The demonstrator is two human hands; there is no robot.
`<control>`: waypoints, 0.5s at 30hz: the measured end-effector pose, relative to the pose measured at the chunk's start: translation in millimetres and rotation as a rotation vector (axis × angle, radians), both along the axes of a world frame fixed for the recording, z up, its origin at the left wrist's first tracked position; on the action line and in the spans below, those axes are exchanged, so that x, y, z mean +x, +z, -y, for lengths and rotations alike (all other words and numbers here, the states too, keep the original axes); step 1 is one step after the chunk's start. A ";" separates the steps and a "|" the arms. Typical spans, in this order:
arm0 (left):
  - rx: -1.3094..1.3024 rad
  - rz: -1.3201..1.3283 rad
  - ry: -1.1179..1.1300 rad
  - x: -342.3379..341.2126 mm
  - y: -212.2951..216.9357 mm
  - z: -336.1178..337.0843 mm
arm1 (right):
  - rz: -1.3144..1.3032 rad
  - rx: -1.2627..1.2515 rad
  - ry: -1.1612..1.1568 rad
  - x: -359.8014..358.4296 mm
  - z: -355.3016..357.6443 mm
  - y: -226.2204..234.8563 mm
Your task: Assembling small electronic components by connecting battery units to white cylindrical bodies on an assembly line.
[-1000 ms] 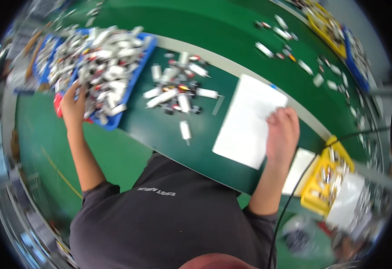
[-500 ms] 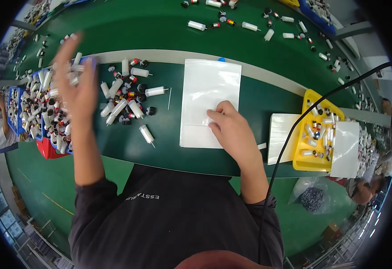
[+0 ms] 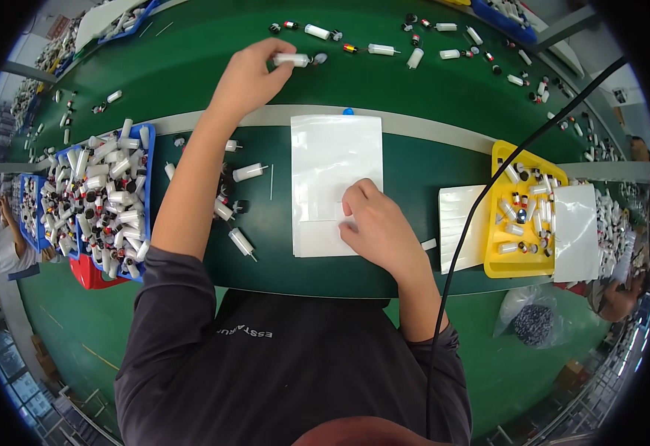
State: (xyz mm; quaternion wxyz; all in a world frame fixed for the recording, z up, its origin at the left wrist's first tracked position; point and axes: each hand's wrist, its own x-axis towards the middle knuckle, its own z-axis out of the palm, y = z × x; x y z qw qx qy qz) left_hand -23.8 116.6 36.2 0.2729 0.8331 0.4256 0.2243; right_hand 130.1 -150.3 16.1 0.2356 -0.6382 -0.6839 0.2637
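a: green bench (image 3: 191, 82) fills my view, with a pale strip across it. far out past my left elbow sits a blue tray (image 3: 95, 201) heaped with white tubes, and a few loose tubes (image 3: 236, 204) lie just beside that forearm.

b: what's the left hand doing?

a: my left hand (image 3: 247, 74) is stretched across the pale strip to the far side, fingers pinched on a small white tube (image 3: 293, 59). more tubes are scattered along that far side to the right of it.

b: and the right?

a: my right hand (image 3: 377, 227) rests on the stack of clear bags (image 3: 332, 178), fingers curled and pressed down on the near corner. to the right of it is a yellow bin (image 3: 499, 260) of small parts, with white sheets either side.

b: so what step is that?

a: i'd judge it's the pick. the next move would call for lifting the tube cleanly and bringing it back toward the bags under the right hand.
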 end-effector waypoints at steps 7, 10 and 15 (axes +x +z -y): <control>-0.498 0.900 -0.132 -7.0 44.9 58.5 | -0.115 0.038 -0.005 4.3 -2.0 -2.7; -1.018 1.191 -0.179 -5.9 37.6 78.0 | -0.010 0.087 0.016 2.2 0.6 -8.7; -1.469 1.326 -0.133 7.6 24.9 85.8 | -0.027 -0.024 -0.048 -3.9 -0.8 -5.3</control>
